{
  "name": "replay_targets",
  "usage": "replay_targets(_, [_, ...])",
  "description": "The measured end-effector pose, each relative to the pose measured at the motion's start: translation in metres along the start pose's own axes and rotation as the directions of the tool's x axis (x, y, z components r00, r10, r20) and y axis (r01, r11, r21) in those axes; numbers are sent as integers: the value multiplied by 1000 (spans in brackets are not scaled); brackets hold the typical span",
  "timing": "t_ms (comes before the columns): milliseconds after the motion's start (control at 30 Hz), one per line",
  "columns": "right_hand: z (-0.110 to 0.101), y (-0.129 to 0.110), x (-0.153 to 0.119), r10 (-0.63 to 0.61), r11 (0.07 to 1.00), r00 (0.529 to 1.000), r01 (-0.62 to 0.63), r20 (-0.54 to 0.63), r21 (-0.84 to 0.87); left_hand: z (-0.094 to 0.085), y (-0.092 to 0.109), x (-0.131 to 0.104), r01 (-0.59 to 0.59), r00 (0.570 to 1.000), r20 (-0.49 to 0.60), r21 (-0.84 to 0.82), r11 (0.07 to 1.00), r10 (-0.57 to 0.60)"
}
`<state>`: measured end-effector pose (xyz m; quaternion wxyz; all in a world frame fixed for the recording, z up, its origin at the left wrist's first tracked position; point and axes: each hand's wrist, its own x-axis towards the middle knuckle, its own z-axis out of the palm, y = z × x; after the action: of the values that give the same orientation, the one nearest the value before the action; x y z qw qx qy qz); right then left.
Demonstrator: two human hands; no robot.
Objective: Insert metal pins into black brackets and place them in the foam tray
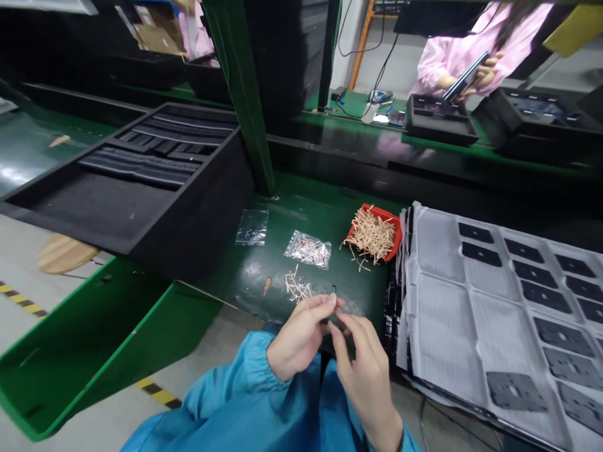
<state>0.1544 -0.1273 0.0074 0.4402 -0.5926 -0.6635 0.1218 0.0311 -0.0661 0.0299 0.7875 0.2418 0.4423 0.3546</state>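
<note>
My left hand is closed in a pinch in front of me at the table edge. A small, thin dark piece with a bent end sticks up from its fingertips. My right hand is also pinched, its fingertips meeting those of the left; what they grip is too small and hidden to make out. Just beyond my left hand lies a loose pile of small pale and metallic pieces. Behind that are a clear zip bag of small parts and a flat clear bag.
A red bin holds many pale slivers, some spilled. On the right lies a padded sheet with flat dark plates. A black tray with dark strips stands left, above a green bin. Across the bench, a person in pink holds a device.
</note>
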Motion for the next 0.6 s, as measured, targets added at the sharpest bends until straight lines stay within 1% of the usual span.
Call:
replay_targets(67, [2, -2, 2, -20, 1000, 1000, 20, 13, -13, 3, 1, -4, 42, 999, -1, -111, 993, -43])
replay_targets(167, [2, -3, 4, -37, 999, 999, 37, 25, -21, 5, 3, -6, 82, 996, 0, -198, 977, -84])
replay_targets(267, [2, -4, 5, -48, 999, 998, 48, 46, -11, 4, 3, -6, 98, 995, -3, -224, 970, -102])
replay_targets(400, [2, -5, 8, -54, 998, 996, 53, 65, 23, 5, 2, -7, 78, 997, -8, -209, 975, -81])
replay_targets(467, [3, -6, 9, -50, 998, 997, 47, 66, 42, 5, 1, -7, 35, 999, -23, -179, 983, -40])
replay_targets(500, [3, -7, 10, -47, 998, 997, 44, 64, 50, 6, 0, -6, -7, 999, -43, -157, 988, 0])
replay_targets(533, [4, -8, 11, -43, 998, 997, 40, 60, 57, 5, 0, -6, -63, 996, -70, -130, 990, 54])
replay_targets(600, [5, -7, 13, -38, 997, 998, 35, 46, 69, 3, -1, -5, -185, 977, -122, -69, 980, 176])
